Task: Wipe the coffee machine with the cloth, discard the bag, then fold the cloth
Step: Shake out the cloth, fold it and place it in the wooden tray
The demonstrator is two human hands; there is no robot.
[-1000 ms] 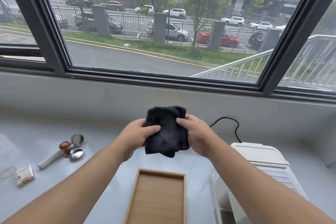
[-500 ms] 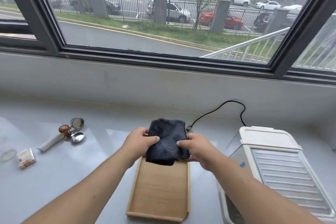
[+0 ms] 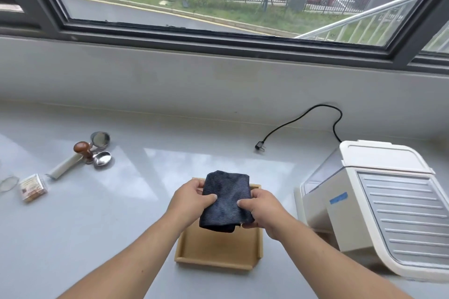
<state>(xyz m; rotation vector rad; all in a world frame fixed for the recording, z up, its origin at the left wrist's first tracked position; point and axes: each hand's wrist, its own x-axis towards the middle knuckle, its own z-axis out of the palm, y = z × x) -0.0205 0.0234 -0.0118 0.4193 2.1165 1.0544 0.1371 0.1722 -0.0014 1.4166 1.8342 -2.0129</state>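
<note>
Folded dark cloth (image 3: 226, 204) held over the far end of the wooden tray (image 3: 218, 250), just above it; contact with the tray unclear. Left hand (image 3: 192, 201) pinches its left edge, right hand (image 3: 258, 209) pinches the right edge, thumbs on top. White coffee machine (image 3: 379, 206) sits right of the tray on the grey worktop (image 3: 97, 226), its black cord (image 3: 303, 119) unplugged behind. Tamper (image 3: 82, 149), two metal baskets and a small packet (image 3: 32, 187) lie far left.

Dark navy finely striped cloth (image 3: 227, 201), pale wooden tray (image 3: 218, 250), cream coffee machine (image 3: 379, 204).
</note>
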